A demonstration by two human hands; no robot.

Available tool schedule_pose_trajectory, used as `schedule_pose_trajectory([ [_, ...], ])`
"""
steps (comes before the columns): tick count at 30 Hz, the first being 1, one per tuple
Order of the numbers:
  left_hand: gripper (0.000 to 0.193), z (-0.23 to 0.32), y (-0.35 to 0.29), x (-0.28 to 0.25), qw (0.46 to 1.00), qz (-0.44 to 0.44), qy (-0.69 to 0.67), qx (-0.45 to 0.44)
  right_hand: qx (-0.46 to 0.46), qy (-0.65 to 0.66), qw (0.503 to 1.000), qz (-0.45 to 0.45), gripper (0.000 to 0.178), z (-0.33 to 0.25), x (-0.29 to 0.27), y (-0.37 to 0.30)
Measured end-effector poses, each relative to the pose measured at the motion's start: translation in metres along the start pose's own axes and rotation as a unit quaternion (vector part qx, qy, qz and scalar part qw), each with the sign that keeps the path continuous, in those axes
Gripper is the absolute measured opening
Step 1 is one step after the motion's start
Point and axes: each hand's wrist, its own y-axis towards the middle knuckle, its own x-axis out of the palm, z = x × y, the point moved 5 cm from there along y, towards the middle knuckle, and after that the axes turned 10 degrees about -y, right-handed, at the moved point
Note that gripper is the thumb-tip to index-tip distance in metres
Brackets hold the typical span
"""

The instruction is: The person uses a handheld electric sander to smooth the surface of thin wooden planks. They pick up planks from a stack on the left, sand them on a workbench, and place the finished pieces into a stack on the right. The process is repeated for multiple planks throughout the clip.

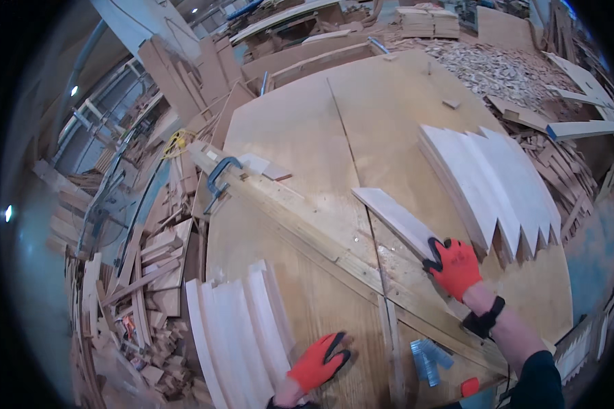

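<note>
The right hand (457, 267), in a red glove with dark fingertips, is clamped on the near end of a pale board (396, 215), right of the frame's centre. The print on that glove is too small to read. The left hand (318, 362), lower centre, holds nothing, its fingers apart beside a stack of pale curved boards (235, 334). Between the hands, a long wooden rail (300, 218) runs diagonally across the tabletop (286, 123), with a blue clamp (218, 178) near its upper-left end. Grey metal strips (426, 362) and a small red object (469, 387) lie at lower right. Pointed-ended pale boards (501, 184) fill the right side. Beyond are wood chips (484, 68) at upper right, wood offcuts (157, 320) at lower left, and a yellow coil (177, 143) at upper left.
</note>
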Motion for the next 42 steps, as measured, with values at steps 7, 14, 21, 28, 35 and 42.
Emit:
schedule_pose_trajectory([
  [7,0.049,0.004,-0.267,-0.140,0.909,0.206,0.069,-0.355,-0.069,-0.021,0.997,0.002,0.055,-0.058,0.000,0.103],
  [14,0.042,0.035,-0.391,-0.317,0.751,0.596,0.238,-0.153,-0.158,0.012,0.987,0.008,0.047,-0.117,0.017,0.161],
  [21,0.062,0.093,0.113,-0.135,0.930,0.246,0.224,0.159,-0.163,0.080,0.982,0.047,0.048,-0.097,0.038,0.183],
  [28,0.064,0.068,0.277,-0.029,0.904,0.144,0.365,0.168,-0.184,0.186,0.964,0.040,0.057,-0.036,0.041,0.120],
  [35,0.062,0.028,0.313,-0.119,0.898,0.184,0.398,0.042,-0.204,0.134,0.967,0.070,0.060,-0.012,0.034,0.125],
  [42,0.061,0.025,0.312,-0.123,0.890,0.198,0.406,0.059,-0.205,0.131,0.967,0.073,0.055,-0.038,0.039,0.151],
])
